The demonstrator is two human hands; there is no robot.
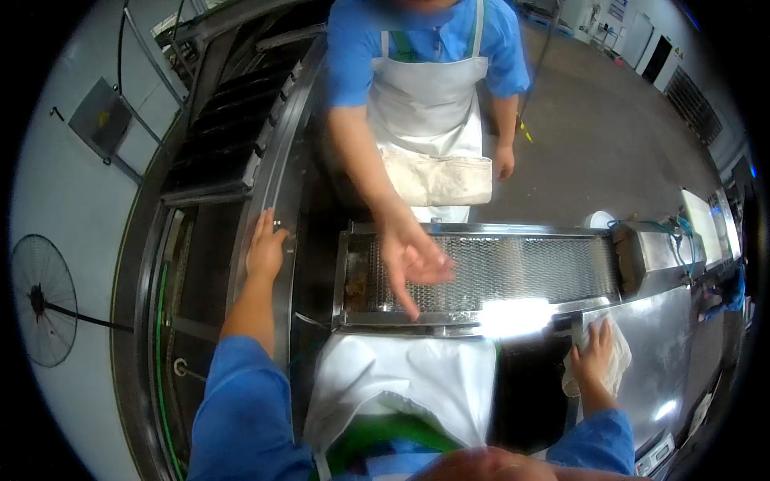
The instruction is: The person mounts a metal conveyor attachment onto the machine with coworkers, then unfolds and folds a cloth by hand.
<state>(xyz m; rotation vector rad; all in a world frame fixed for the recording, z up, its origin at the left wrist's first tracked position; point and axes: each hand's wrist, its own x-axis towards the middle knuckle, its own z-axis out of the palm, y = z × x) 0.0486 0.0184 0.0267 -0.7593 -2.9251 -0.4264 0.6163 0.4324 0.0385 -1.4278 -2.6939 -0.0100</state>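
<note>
My left hand [266, 247] rests on a long metal rail [282, 176] to the left, its fingers stretched out and holding nothing. On the right, my right hand [592, 353] lies with fingers apart on top of a pale cloth [619, 365]. The cloth is spread on a shiny metal surface [662, 337], near that surface's left edge. Between my arms runs a mesh conveyor belt [521, 268] in a metal frame. A co-worker's hand [413, 256] reaches over the belt's left end, open and slightly blurred.
A co-worker in a white apron [429, 104] stands across the belt. Dark trays [228, 128] line the machine at left. A metal housing [654, 252] sits at the belt's right end. A fan [40, 301] is at far left.
</note>
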